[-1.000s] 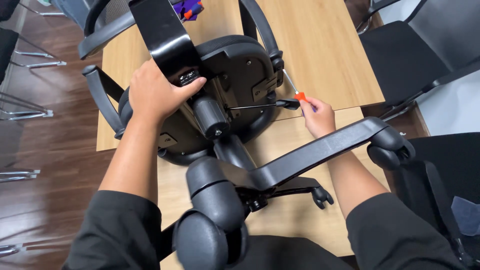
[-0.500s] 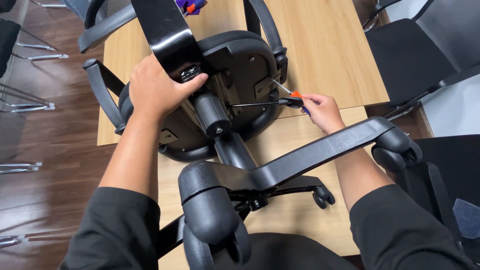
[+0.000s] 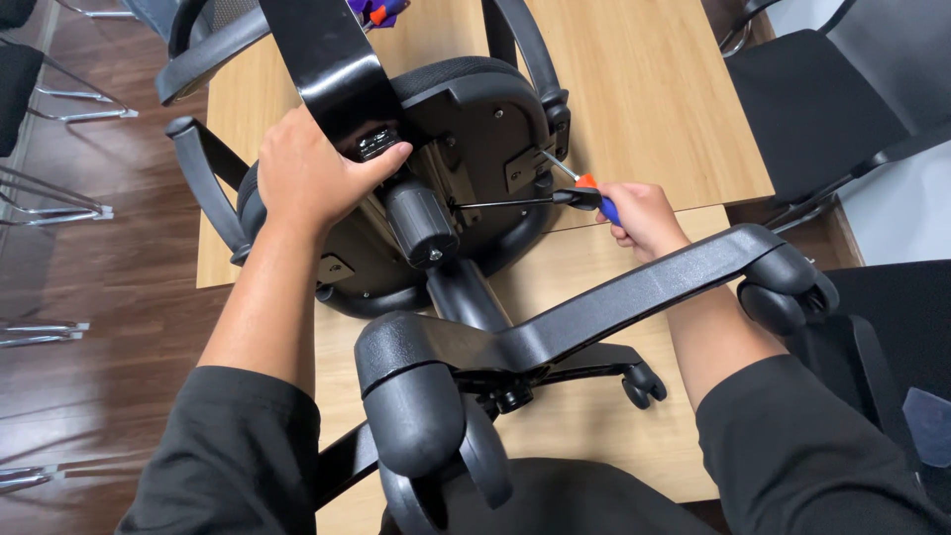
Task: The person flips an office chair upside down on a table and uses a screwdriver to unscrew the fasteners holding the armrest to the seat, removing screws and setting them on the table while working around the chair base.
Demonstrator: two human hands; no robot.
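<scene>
**Screwdriver tip now at the seat bracket, chair pinned upside down**

Right hand (image 3: 644, 216) has come in from the desk's right edge toward the chair since 1 s ago; tip of the screwdriver (image 3: 584, 190) now sits at the small metal bracket (image 3: 525, 166) on the seat underside, shaft angled up-left. Fingers clenched round the orange/blue handle. Thin black lever rod (image 3: 505, 203) runs just under the tool, from the mechanism out to the hand.

Left hand (image 3: 315, 176) clamped over the mechanism at the seat-plate centre, thumb hooked by the black knob (image 3: 421, 220), wrist against the flat black back bar (image 3: 327, 59). Held much as before.

Office chair (image 3: 466, 139) lies inverted on the wooden desk (image 3: 654, 89), seat pad down, roughly mid-desk, armrest (image 3: 203, 183) hanging past the left edge. Star base (image 3: 594, 317) w/ casters (image 3: 788, 287) juts toward the person, over the near edge.

Handling, as judged: heavy, top-heavy this way up, stiff plastic + steel; base acts as a long lever, so it prob. wants to roll. Best hold = mechanism plate or gas column, not casters (they spin) nor armrests (may flex). Smooth plastic, some slip. Driver light, rigid, tip could skid off the screw.

Other black chairs (image 3: 842, 109) at the desk's right side, more tools (image 3: 376, 12) at the far edge.
</scene>
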